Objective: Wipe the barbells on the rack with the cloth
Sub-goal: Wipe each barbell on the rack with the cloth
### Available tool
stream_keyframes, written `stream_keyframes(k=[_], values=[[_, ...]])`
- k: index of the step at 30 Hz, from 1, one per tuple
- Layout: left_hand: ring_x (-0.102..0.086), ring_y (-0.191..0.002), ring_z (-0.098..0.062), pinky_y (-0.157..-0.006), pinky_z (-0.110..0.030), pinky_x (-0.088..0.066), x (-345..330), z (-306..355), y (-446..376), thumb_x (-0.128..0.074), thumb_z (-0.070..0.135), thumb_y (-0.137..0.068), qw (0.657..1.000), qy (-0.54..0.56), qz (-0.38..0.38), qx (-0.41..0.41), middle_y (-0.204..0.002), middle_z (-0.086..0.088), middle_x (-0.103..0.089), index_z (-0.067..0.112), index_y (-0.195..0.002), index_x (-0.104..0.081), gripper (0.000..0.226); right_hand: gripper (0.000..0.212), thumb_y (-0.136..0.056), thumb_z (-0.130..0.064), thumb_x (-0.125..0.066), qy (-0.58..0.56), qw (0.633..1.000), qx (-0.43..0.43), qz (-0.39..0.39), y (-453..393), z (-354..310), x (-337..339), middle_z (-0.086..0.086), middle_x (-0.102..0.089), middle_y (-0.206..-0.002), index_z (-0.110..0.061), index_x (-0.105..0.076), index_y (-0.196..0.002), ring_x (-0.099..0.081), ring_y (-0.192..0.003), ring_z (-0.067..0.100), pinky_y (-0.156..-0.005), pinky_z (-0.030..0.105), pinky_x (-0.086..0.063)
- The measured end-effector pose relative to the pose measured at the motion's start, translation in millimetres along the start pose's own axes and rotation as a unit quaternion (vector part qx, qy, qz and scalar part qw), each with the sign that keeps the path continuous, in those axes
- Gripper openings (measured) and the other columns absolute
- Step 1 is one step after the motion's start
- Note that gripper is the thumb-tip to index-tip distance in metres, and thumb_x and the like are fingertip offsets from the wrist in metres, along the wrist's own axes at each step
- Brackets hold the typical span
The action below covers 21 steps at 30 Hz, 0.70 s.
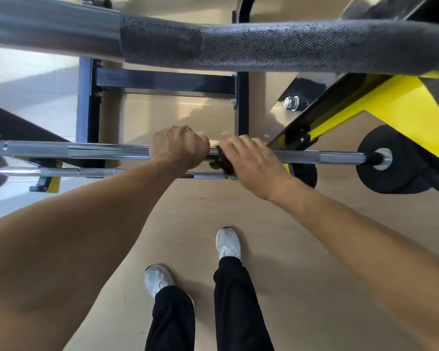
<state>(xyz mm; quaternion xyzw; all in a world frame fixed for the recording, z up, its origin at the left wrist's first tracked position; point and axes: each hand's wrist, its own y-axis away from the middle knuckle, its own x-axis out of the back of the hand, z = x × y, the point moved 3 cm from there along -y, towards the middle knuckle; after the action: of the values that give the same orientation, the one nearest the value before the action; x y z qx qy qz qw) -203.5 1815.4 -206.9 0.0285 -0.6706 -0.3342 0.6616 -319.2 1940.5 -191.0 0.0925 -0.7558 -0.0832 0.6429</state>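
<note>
Left hand [179,146]: fingers curled over the middle barbell [86,149], gripping the bare shaft just left of centre. Right hand [254,160]: fingers wrapped around a dark cloth [219,158] bunched on the same shaft, touching the bar right beside the left hand. Only a small dark edge of cloth shows between the two hands and under the right palm.

Middle barbell runs horizontal across the view, smooth chrome at left, knurled section [297,156] to the right of the hands, black end disc [390,160] at far right. Lower barbell [61,171] sits just below and nearer, partly hidden by both wrists. Upper barbell [213,44] very close to camera at top, blurred, knurled dark in the middle.

Rack [89,97]: black uprights and crossbar behind the bars, yellow brackets [395,107] on the right side. Tan floor [188,211] below; white sneakers [227,243] and black trousers [236,300] visible.
</note>
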Motion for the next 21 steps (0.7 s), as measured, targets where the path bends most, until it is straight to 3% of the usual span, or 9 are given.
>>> stream_keyframes(k=[3,6,9,12,14,18,21], values=[[-0.05,-0.063,-0.025,-0.062,-0.035,-0.036,-0.6,-1.0,-0.4,-0.034,0.041,-0.094,1.0,-0.002,0.005,-0.005,-0.072,-0.01,-0.056,0.011,-0.074,-0.056,0.043,0.048,-0.093,-0.012,-0.047,0.008,0.998,-0.053,-0.041,47.2,48.8,4.7,0.005,-0.049,-0.135,-0.015,-0.037,-0.14,-0.047,-0.126,0.024,-0.105,0.039,-0.042],[-0.047,-0.059,-0.022,-0.058,-0.033,-0.033,-1.3,-0.6,0.4,-0.034,0.041,-0.095,1.0,-0.007,0.011,-0.005,-0.067,-0.008,-0.052,0.012,-0.069,-0.052,0.043,0.051,-0.093,-0.01,-0.054,0.038,0.993,-0.091,-0.059,56.9,54.0,8.4,0.007,-0.05,-0.132,-0.013,-0.038,-0.141,-0.049,-0.122,0.025,-0.1,0.04,-0.046],[-0.047,-0.058,-0.021,-0.052,-0.031,-0.03,-1.9,0.5,1.0,-0.035,0.04,-0.096,1.0,-0.006,0.01,-0.006,-0.066,-0.007,-0.053,0.011,-0.069,-0.053,0.043,0.038,-0.091,-0.014,-0.033,0.054,0.994,-0.091,-0.04,29.3,26.9,8.9,0.01,-0.054,-0.121,-0.01,-0.046,-0.127,-0.051,-0.111,0.028,-0.101,0.042,-0.043],[-0.049,-0.06,-0.023,-0.056,-0.032,-0.034,-2.5,0.8,0.2,-0.036,0.039,-0.094,1.0,-0.007,0.019,0.0,-0.067,-0.008,-0.055,0.011,-0.068,-0.054,0.042,0.044,-0.086,-0.014,-0.018,0.02,0.996,-0.09,-0.009,2.7,-2.2,4.5,0.009,-0.055,-0.113,-0.012,-0.05,-0.116,-0.049,-0.101,0.026,-0.094,0.04,-0.039],[-0.05,-0.06,-0.024,-0.057,-0.033,-0.037,-3.3,1.1,0.5,-0.036,0.04,-0.093,1.0,-0.008,0.019,0.001,-0.067,-0.009,-0.055,0.01,-0.068,-0.054,0.042,0.05,-0.083,-0.013,-0.016,0.0,0.997,-0.08,0.003,-4.0,-12.8,0.9,0.011,-0.055,-0.113,-0.011,-0.05,-0.119,-0.048,-0.101,0.027,-0.092,0.04,-0.037],[-0.051,-0.061,-0.025,-0.059,-0.033,-0.04,-3.2,0.4,1.4,-0.036,0.044,-0.094,1.0,-0.004,0.026,0.0,-0.067,-0.01,-0.057,0.01,-0.067,-0.055,0.047,0.06,-0.086,-0.009,-0.026,-0.018,0.999,-0.025,-0.011,12.2,4.0,-0.7,0.01,-0.049,-0.133,-0.008,-0.034,-0.146,-0.044,-0.122,0.029,-0.109,0.042,-0.033],[-0.05,-0.061,-0.026,-0.06,-0.034,-0.038,-3.4,-1.6,0.6,-0.036,0.044,-0.093,0.999,-0.012,0.031,-0.006,-0.068,-0.011,-0.057,0.01,-0.066,-0.054,0.048,0.068,-0.089,-0.002,-0.046,-0.017,0.997,-0.068,-0.04,41.9,34.3,4.9,0.004,-0.037,-0.146,-0.016,-0.023,-0.151,-0.035,-0.135,0.024,-0.114,0.04,-0.029]])
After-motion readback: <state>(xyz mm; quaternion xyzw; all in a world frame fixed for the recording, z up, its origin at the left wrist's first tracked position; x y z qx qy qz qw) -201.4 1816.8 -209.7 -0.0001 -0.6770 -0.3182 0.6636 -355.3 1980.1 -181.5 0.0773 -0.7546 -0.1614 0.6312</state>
